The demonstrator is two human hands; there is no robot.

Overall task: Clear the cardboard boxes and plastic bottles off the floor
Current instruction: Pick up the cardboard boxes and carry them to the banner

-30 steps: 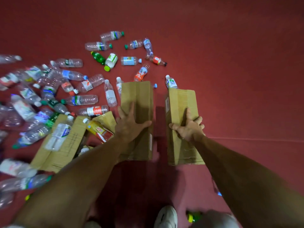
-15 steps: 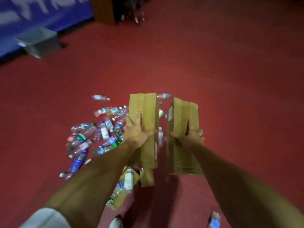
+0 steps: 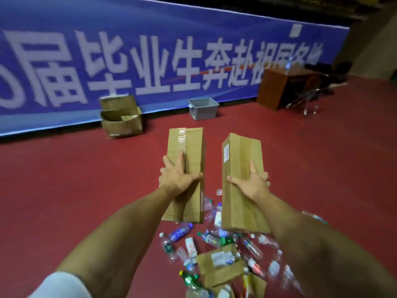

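Head view shows the two cardboard boxes lifted clear of the floor (image 3: 86, 190): a second ago they were low among the bottles and we were looking straight down, and now we look up across the room with both held out in front of us. We take that to mean the pickup is done and the carrying has begun, probably toward the stack of boxes (image 3: 121, 119) against the blue banner (image 3: 150, 61)

The left box (image 3: 191, 147) is clamped in our left hand (image 3: 177, 179), fingers spread over its top face and the thumb hooked round its inner edge. The right box (image 3: 242, 151) sits in our right hand (image 3: 251, 183), thumb out across the top and the other fingers curled round the outer edge. The boxes run side by side, close but apart

Below them the bottles (image 3: 178, 233) lie scattered, with a flattened piece of cardboard (image 3: 219, 265) among them, so most of the clearing is left. A grey tub (image 3: 203, 108) stands near the banner, and a wooden desk (image 3: 277, 89) farther right
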